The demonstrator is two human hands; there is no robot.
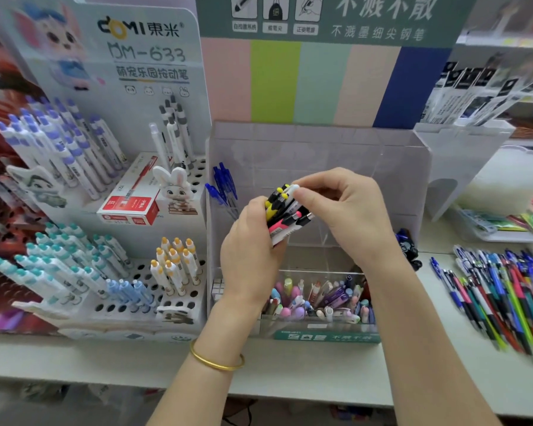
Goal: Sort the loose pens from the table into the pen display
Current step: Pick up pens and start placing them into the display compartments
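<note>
Pale bench (pixel 320 373) spans the foreground, carrying the clear pen display (pixel 320 149) at centre, its front tray full of pastel pens (pixel 317 299). At far right the loose pens (pixel 499 296) lie fanned on the bench, well apart from both hands. The left hand (pixel 250 256) curls round a bundle of pens (pixel 285 213), held before the display's upper compartments. The right hand (pixel 348 210) pinches the bundle's top ends between thumb and fingertips.

pen display (pixel 336 149) back cells open | front bin (pixel 316 273) crowded | loose pens (pixel 505 293) cover table (pixel 305 370) right
</note>
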